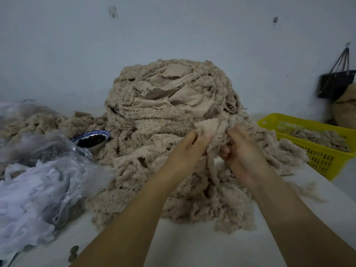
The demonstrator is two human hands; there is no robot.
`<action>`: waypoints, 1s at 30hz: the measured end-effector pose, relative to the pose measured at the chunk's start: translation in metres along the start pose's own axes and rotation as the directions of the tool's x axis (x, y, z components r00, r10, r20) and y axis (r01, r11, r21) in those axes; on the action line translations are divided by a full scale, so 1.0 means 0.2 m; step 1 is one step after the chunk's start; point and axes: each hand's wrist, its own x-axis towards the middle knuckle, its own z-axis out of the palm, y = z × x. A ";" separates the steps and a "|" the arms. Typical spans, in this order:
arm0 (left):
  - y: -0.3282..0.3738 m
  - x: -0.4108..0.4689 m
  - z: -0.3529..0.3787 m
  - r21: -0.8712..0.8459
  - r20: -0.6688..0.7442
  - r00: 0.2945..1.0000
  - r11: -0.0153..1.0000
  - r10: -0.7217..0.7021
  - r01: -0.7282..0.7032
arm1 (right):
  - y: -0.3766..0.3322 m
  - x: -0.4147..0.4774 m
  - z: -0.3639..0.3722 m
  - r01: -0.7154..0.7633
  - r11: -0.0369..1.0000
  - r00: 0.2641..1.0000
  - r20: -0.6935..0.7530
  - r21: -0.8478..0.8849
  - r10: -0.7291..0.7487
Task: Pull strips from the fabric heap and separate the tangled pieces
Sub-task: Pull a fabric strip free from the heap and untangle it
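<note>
One large heap of beige fleece strips (163, 116) is piled on the white bench (192, 245), against the wall. Two hands are seen at its right front. One strip (209, 128) is gripped at its smooth-backed end by the curled fingers of the left hand (189, 145), and its fluffy part just beside is clutched by the right hand (242, 151). A few loose strips are held in one yellow basket (319, 161), right of the heap. Dark pieces are held in one blue-and-white bowl (90, 133), left of the heap. Crumpled clear plastic bags (48, 180) are lying further left; their number cannot be told.
</note>
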 end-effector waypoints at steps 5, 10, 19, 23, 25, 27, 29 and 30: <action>0.04 0.06 -0.01 -0.097 -0.177 0.984 0.995 0.018 -0.036 | -0.01 0.00 0.02 0.084 0.986 0.995 -0.035 -0.144 -0.090; 0.09 0.06 0.00 -0.263 -0.218 0.974 0.965 -0.064 0.005 | 0.12 -0.09 0.07 0.173 0.813 0.984 0.124 -0.556 -0.124; 0.05 0.05 -0.03 -0.571 -0.221 0.958 0.820 -0.186 0.027 | 0.05 -0.02 0.10 0.083 0.978 0.996 0.036 -0.189 -0.078; 0.05 0.05 -0.04 -0.760 -0.096 0.954 0.640 -0.285 0.115 | 0.01 -0.03 0.10 -0.008 0.994 0.999 0.042 -0.112 0.013; 0.05 0.04 -0.04 -0.749 -0.039 0.962 0.645 -0.272 0.152 | -0.01 -0.04 0.10 -0.033 0.993 0.997 0.064 -0.112 0.041; 0.05 0.02 -0.03 -0.605 0.011 0.979 0.778 -0.203 0.168 | -0.01 -0.04 0.09 -0.021 0.984 0.996 0.079 -0.177 0.035; 0.06 0.00 -0.01 -0.384 0.029 0.988 0.911 -0.153 0.152 | -0.02 -0.04 0.10 -0.012 0.973 0.997 0.066 -0.231 0.028; 0.05 0.00 -0.01 -0.285 0.012 0.990 0.948 -0.141 0.138 | -0.02 -0.04 0.11 -0.016 0.971 0.998 0.057 -0.239 0.030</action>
